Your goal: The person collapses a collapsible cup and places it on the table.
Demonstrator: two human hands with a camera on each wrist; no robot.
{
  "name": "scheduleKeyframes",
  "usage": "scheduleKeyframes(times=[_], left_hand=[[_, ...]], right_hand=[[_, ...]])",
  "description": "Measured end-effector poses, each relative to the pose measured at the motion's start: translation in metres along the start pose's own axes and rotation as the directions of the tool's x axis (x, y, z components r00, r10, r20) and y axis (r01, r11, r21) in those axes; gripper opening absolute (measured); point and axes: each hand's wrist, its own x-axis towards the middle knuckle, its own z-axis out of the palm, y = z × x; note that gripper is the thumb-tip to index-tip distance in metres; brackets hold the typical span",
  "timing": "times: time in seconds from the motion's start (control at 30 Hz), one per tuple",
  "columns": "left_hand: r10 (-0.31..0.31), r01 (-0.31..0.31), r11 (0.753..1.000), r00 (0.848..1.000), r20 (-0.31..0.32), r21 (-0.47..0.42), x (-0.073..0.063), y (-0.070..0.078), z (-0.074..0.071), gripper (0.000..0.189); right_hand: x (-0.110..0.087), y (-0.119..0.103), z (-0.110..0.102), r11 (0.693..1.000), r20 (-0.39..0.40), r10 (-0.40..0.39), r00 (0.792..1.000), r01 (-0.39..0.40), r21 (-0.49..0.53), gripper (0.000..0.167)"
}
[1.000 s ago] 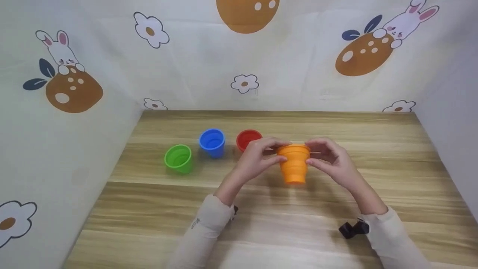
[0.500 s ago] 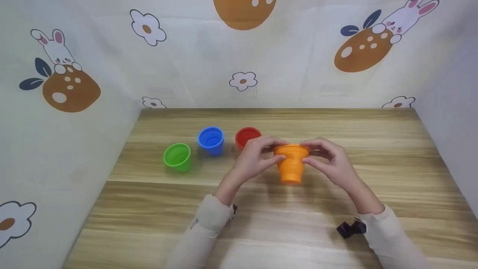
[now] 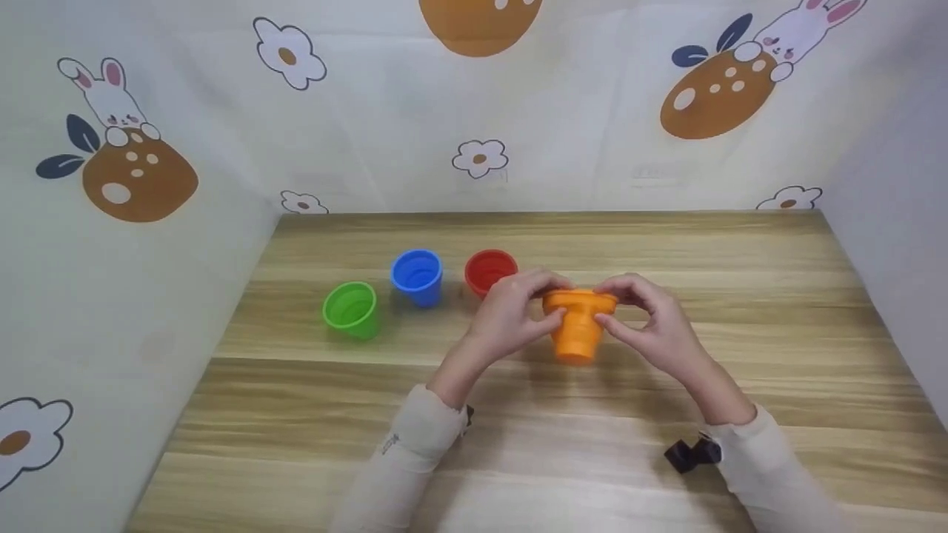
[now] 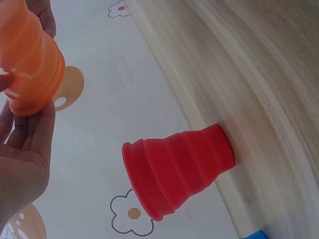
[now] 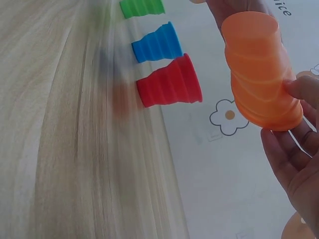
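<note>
An orange collapsible cup (image 3: 578,337) with ringed walls is held up off the table between both hands, its narrow base tilted toward me. My left hand (image 3: 511,314) pinches its upper left side, thumb on the front wall and fingers at the rim. On the opposite side my right hand (image 3: 655,326) pinches it the same way. The thumbs press the wall, which bulges unevenly in the right wrist view, where the cup (image 5: 259,69) shows its closed base. Just behind my left hand, a red cup (image 3: 489,272) stands upright, partly covered by that hand.
Left of the red cup stand a blue cup (image 3: 418,277) and a green cup (image 3: 351,309), both upright with their mouths up. A wood-grain table (image 3: 296,444) carries everything. Patterned cloth walls (image 3: 385,111) enclose its back and sides. A black strap piece (image 3: 692,453) sits at the right wrist.
The orange cup has become shorter, its upper wall pushed in under the thumbs, and its rim looks wider and flatter. Both hands keep their hold. The other cups stay put.
</note>
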Motion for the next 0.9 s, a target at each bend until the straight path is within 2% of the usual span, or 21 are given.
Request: scheduleKeyframes(times=[0.1, 0.3, 0.57, 0.73, 0.9], left_hand=[[-0.011, 0.011, 1.0, 1.0, -0.006, -0.01, 0.001, 0.002, 0.0019, 0.028], [-0.028, 0.028, 0.992, 1.0, -0.003, -0.119, 0.0022, 0.002, 0.0013, 0.026], [-0.02, 0.019, 0.998, 0.999, -0.025, -0.063, -0.0003, 0.0022, -0.0002, 0.033], [-0.013, 0.003, 0.993, 0.997, -0.082, -0.116, -0.0027, 0.0021, -0.0009, 0.032], [-0.025, 0.001, 0.988, 0.988, -0.15, -0.157, -0.004, 0.001, -0.0009, 0.03]], right_hand=[[0.0, -0.0009, 0.0007, 0.999, -0.01, -0.022, 1.0, 0.022, -0.025, 0.028], [0.0005, -0.0025, 0.0, 0.999, -0.05, -0.05, 0.997, 0.05, 0.014, 0.027], [-0.0022, -0.005, -0.0013, 0.997, -0.099, -0.073, 0.992, 0.075, 0.014, 0.03], [-0.0025, -0.0052, -0.0018, 0.994, -0.106, -0.088, 0.99, 0.095, 0.062, 0.033], [-0.0046, -0.0041, -0.0033, 0.981, -0.108, -0.087, 0.99, 0.104, 0.164, 0.033]])
